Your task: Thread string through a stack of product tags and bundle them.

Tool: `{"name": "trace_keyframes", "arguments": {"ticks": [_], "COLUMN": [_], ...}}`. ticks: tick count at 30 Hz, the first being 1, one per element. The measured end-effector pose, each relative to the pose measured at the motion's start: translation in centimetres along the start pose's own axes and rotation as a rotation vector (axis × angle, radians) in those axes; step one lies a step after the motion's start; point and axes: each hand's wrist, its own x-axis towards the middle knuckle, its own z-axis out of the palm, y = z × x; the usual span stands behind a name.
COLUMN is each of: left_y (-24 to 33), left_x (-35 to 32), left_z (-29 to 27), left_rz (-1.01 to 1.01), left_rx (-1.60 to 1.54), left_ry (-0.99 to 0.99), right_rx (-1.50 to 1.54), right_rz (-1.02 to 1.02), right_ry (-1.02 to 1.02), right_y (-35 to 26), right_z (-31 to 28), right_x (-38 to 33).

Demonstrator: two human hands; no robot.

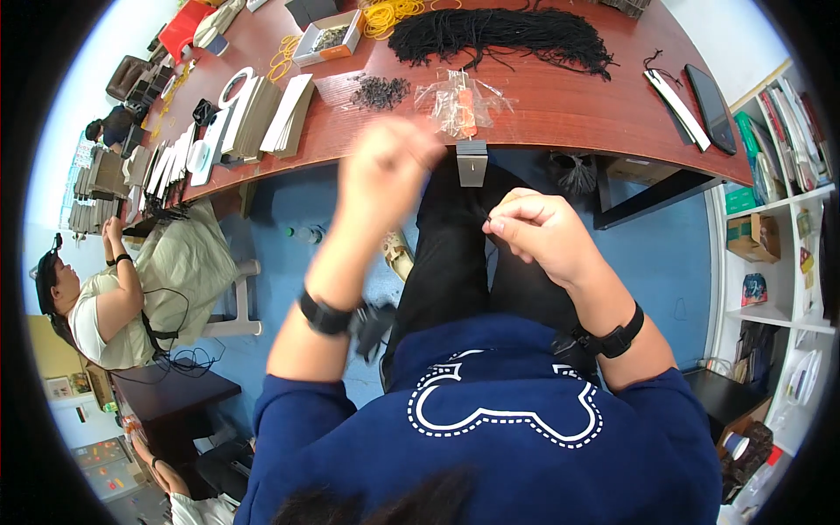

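My left hand [385, 171] is raised near the table's front edge. It is smeared by motion, and its fingers cannot be made out clearly. Over my lap, the thumb and forefinger of my right hand [538, 229] are pinched on a thin black cord [487, 220], of which only a small part shows. Between the hands, a small grey metal block [472, 164] sticks out from the table edge. Behind it lie clear plastic bags with an orange strip [466, 109]. Small black pieces [381, 92] are heaped to their left.
A long bundle of black cords [503, 37] lies across the back of the red-brown table [560, 114]. Yellow cords [394, 16], a white box [329, 39] and stacks of card [289, 114] are farther left. A phone [710, 109] rests at right. Another person [105, 297] sits at left.
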Motion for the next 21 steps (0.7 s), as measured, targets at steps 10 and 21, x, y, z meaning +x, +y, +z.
{"name": "trace_keyframes", "arguments": {"ticks": [10, 21], "left_y": [-10.4, -10.3], "left_x": [9.6, 9.2], "left_z": [-4.0, -4.4], "left_rz": [-0.092, 0.025], "left_rx": [0.766, 0.616], "left_ry": [-0.171, -0.066], "right_rx": [0.103, 0.230], "right_rz": [0.031, 0.054], "right_ry": [-0.122, -0.069], "right_y": [-0.1, -0.2], "right_z": [0.1, -0.2], "right_x": [-0.5, 0.0]}}
